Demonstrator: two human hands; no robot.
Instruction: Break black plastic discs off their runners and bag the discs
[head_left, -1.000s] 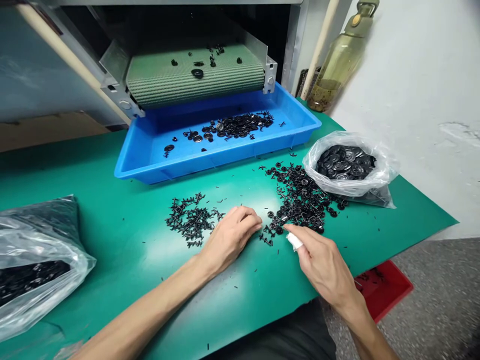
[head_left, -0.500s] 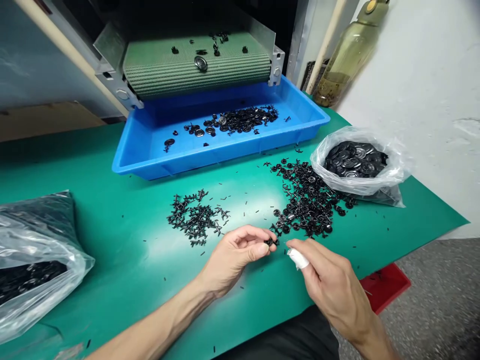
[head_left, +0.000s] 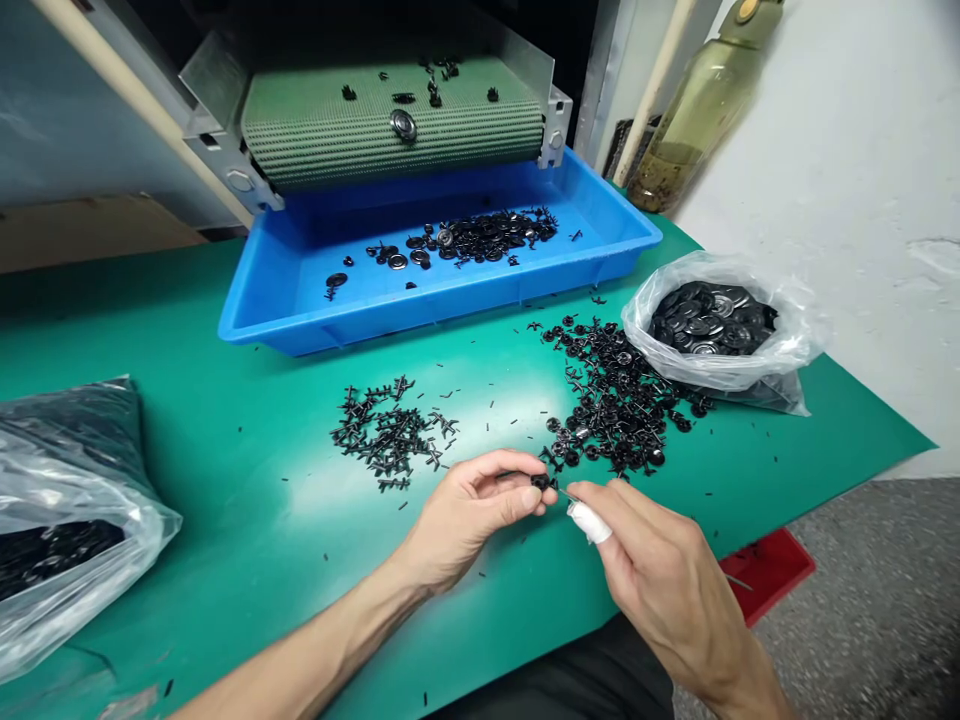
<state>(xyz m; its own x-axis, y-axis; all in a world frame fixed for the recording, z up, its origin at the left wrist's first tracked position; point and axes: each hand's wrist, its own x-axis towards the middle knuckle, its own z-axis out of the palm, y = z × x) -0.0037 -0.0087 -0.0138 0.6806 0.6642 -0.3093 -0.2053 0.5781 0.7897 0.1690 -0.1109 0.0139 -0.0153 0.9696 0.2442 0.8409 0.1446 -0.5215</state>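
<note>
My left hand [head_left: 487, 505] is closed, pinching a small black plastic part [head_left: 540, 483] between thumb and fingertips. Facing it, my right hand [head_left: 660, 570], with white wrapping [head_left: 589, 522] on the thumb, is closed round a slim pointed tool [head_left: 565, 492]. Only the tool's thin tip shows, touching or nearly touching the black part; its kind is hidden by the fingers. Just beyond the hands lies a heap of black round parts with prongs [head_left: 619, 410]. A smaller pile of black branched pieces [head_left: 390, 435] is on the left.
A blue tray [head_left: 450, 305] holding black parts stands under a green conveyor belt [head_left: 322, 150]. Clear bags of black pieces sit at right [head_left: 795, 350] and left [head_left: 142, 500]. A red bin [head_left: 776, 580] is below the table edge; a bottle [head_left: 690, 110] leans against the wall.
My right hand has moved slightly left, bringing the tool's tip to the black part. The left hand has stayed nearly still.
</note>
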